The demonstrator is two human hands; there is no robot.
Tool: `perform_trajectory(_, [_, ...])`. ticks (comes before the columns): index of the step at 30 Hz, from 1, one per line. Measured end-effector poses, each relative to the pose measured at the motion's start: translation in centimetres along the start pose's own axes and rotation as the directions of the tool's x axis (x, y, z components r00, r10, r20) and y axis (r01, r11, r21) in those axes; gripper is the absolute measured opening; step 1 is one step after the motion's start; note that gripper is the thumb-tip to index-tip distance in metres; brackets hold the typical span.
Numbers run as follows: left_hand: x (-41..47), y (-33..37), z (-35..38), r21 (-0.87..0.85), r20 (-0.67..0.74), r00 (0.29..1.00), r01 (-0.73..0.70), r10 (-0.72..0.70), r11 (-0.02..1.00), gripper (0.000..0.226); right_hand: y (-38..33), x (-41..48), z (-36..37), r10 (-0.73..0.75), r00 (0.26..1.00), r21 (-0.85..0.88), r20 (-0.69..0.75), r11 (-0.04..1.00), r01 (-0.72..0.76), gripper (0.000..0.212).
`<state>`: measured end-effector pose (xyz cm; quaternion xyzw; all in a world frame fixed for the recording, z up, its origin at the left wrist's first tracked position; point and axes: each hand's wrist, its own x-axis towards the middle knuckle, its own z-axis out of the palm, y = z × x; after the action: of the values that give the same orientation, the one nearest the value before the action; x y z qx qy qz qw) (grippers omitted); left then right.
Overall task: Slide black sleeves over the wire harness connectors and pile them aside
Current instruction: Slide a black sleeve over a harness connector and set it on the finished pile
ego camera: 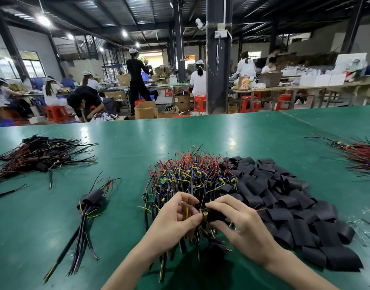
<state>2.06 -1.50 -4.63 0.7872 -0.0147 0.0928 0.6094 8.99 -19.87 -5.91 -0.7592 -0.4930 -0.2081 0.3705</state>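
The left hand [175,218] pinches a connector [204,213] by its wires, fingers curled close. The right hand [242,222] grips a black sleeve [216,215], its mouth right at the connector's end. The stubby cylinder standing there could catch the sleeve's lip and fold it, or bend if pushed crooked. Wires from the unsleeved heap [190,174] just beyond the grip may snag and drag along. A careless toss left toward the sleeved bundle [92,198] could fall short.

big shiny green table [138,147], dark steel pillar [218,59] just behind it, red plastic stools [55,116], cardboard boxes [145,110] on the floor, workers in white caps [198,80] further back
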Motion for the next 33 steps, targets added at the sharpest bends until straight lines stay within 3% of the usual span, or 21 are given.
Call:
perform_trajectory(9, [0.1,-0.4,0.1,0.000,-0.024,0.996,-0.088,0.088,0.996,0.019,-0.2,-0.1,0.0,-0.013,1.000,0.026,0.020,1.000,0.013,0.036])
perform_trajectory(21, [0.1,-0.9,0.2,0.012,-0.038,0.995,-0.090,0.090,0.996,0.020,0.1,-0.2,0.4,-0.028,0.999,0.009,0.036,1.000,0.028,0.036])
perform_trajectory(33, [-0.4,0.2,0.2,0.151,-0.088,0.980,-0.161,0.176,0.975,0.025,0.3,-0.3,0.8,-0.028,0.998,0.007,0.050,1.000,0.027,0.047])
